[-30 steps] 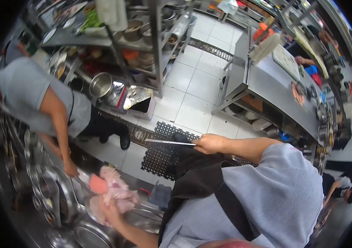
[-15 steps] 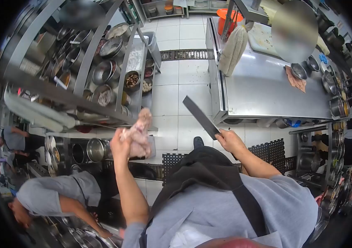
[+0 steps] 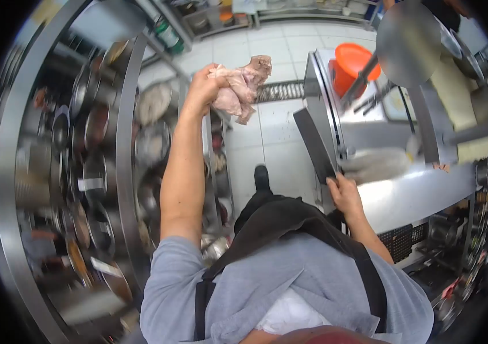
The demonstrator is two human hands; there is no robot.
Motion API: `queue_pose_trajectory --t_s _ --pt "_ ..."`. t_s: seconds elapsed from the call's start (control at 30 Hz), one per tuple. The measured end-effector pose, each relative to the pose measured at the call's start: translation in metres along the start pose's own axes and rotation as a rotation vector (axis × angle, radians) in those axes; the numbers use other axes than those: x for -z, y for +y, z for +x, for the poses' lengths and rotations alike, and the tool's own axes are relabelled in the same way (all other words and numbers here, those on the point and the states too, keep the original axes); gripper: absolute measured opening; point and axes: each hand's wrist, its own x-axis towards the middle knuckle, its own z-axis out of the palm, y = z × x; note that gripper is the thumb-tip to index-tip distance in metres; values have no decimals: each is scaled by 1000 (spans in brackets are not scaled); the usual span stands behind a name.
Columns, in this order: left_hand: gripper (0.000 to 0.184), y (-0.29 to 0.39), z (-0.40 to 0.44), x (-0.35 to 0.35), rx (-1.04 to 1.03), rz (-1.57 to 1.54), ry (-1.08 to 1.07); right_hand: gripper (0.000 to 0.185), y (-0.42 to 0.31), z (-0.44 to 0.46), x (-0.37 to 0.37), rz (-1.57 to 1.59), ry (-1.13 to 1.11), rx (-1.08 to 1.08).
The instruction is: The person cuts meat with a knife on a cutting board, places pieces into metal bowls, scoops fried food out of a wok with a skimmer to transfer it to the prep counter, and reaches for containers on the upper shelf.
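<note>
Pale raw meat (image 3: pixel 238 89), with skin on it, hangs from my left hand (image 3: pixel 205 87), whose fingers are wrapped round its left end. The arm is stretched out in front of me, over the tiled floor. My right hand (image 3: pixel 345 195) grips the handle of a knife (image 3: pixel 314 140) with a broad dark blade. The blade points forward and slightly left, beside the steel counter's edge. Meat and knife are apart.
Steel shelves (image 3: pixel 126 143) with pots and bowls stand close on the left. To the right is a steel counter (image 3: pixel 410 200) with an orange bucket (image 3: pixel 354 66) and a pale cloth (image 3: pixel 379 165). A floor drain (image 3: pixel 281 92) crosses the tiles (image 3: pixel 261 132) ahead.
The view has swung round and moved up the aisle between shelves and counter. The meat, still in my left hand, has gone from low left to forward. The person in grey is out of view.
</note>
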Motion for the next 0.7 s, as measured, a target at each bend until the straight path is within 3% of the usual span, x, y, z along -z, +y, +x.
queue_pose_trajectory --t_s 0.03,0.17,0.33,0.43,0.53,0.7 --pt "35 4 49 -2 48 -158 -117 23 -13 17 -2 19 63 5" --pt "38 22 192 -29 203 -310 -409 22 -55 66 -1 -2 133 -107" --pt "31 34 338 -101 253 -402 -570 20 -79 143 -1 52 323 -88" --pt "26 44 397 -144 405 -386 -606 18 -88 199 10 65 419 -63" --pt "26 66 439 -184 399 -243 -665 17 -88 246 24 134 378 -172" --pt "29 80 510 -261 353 -183 -872 14 -91 302 23 191 523 -259"
